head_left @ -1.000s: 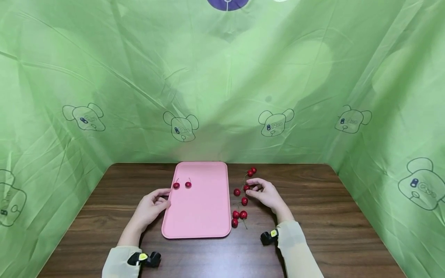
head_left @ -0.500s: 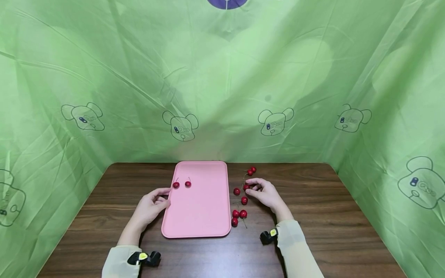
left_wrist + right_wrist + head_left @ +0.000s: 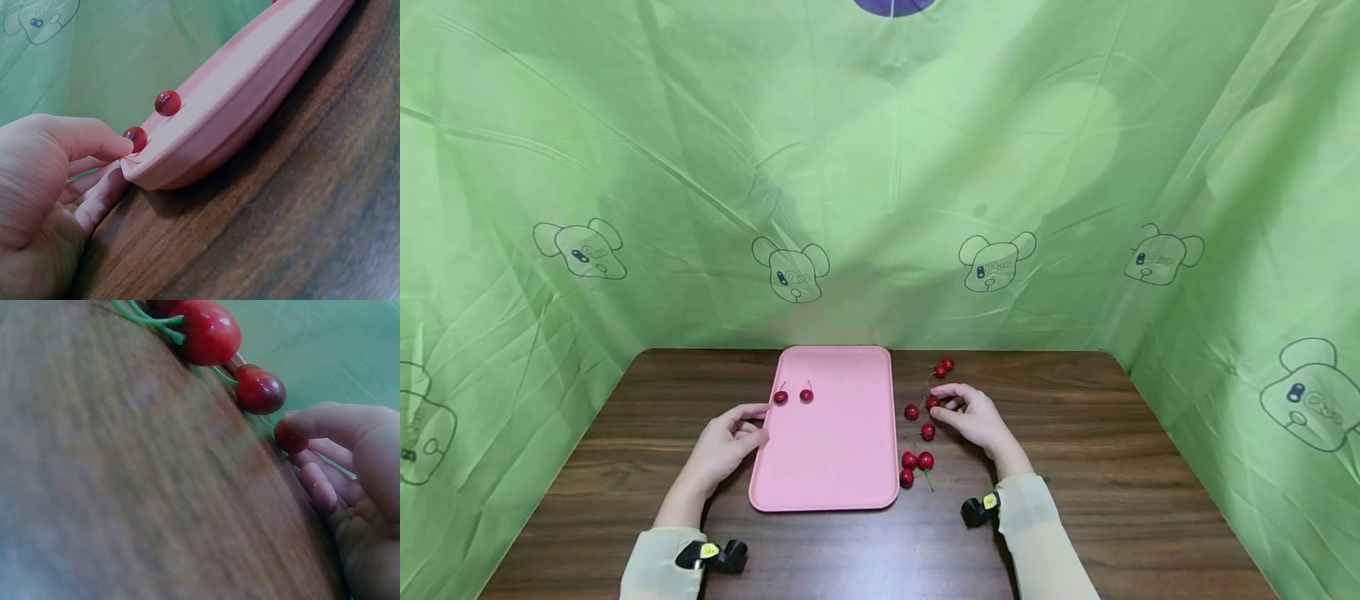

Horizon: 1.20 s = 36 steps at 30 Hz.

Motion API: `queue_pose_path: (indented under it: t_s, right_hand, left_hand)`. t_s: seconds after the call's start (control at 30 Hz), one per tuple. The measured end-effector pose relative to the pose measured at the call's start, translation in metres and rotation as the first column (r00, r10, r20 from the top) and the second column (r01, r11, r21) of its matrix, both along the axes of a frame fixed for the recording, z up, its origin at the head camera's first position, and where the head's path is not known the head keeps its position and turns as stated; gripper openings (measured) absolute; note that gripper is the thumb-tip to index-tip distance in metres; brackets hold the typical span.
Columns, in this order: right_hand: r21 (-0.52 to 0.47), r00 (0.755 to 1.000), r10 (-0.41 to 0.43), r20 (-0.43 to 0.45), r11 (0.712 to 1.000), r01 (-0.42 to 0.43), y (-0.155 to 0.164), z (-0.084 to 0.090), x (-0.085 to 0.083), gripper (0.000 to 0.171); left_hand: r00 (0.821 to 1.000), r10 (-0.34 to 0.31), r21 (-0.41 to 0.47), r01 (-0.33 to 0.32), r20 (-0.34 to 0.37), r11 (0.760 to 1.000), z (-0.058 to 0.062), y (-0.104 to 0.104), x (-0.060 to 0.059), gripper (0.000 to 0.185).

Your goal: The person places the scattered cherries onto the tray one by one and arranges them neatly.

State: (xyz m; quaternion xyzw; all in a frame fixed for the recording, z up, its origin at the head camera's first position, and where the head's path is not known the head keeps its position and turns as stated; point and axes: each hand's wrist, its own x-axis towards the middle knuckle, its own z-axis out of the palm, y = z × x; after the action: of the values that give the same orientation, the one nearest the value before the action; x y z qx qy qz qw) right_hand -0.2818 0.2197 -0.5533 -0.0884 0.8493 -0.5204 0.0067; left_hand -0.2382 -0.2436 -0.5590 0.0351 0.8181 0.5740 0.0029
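The cherry (image 3: 932,402), right of centre in the head view, is pinched in my right hand (image 3: 977,421), the gap just as narrow as the fruit. I cannot tell whether it is off the table (image 3: 1112,467). It lies at the left end of that hand, the side facing the tray (image 3: 831,467), with only another cherry (image 3: 912,412) and a strip of wood roughly between. The tray's long axis runs up the frame, crosswise to the line from the cherry. My left hand (image 3: 726,450), much farther from the cherry, grips the tray's left rim; two cherries (image 3: 806,396) rest inside, at its upper left. A pair of cherries (image 3: 940,372) lies above my right hand in the frame, and four cherries (image 3: 928,432) lie lower down, near the tray's right edge. Compared with half a second ago, hands and fruit keep their places; only the tabletop sits slightly higher in the frame.
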Motion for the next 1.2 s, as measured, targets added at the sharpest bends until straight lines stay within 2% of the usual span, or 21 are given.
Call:
queue_pose_path:
  t_s: [0.57,0.87,1.2]
  right_hand:
    - [0.042,1.0,-0.017,-0.001,0.999,0.017,-0.0017,-0.0008,-0.0005,0.027]
    - [0.032,0.999,-0.027,-0.016,0.999,0.028,-0.0029,-0.0016,-0.0005,0.027]
    - [0.006,0.998,-0.067,0.017,0.998,0.067,-0.0042,0.0,0.0006,0.027]
  left_hand:
    - [1.0,-0.011,-0.007,0.011,0.005,1.0,0.0032,0.0007,0.0023,0.048]
    - [1.0,-0.008,-0.007,0.008,0.006,1.0,0.0045,0.0001,0.0016,0.046]
    - [1.0,-0.013,0.005,0.013,0.003,1.0,0.0028,0.0004,0.0023,0.046]
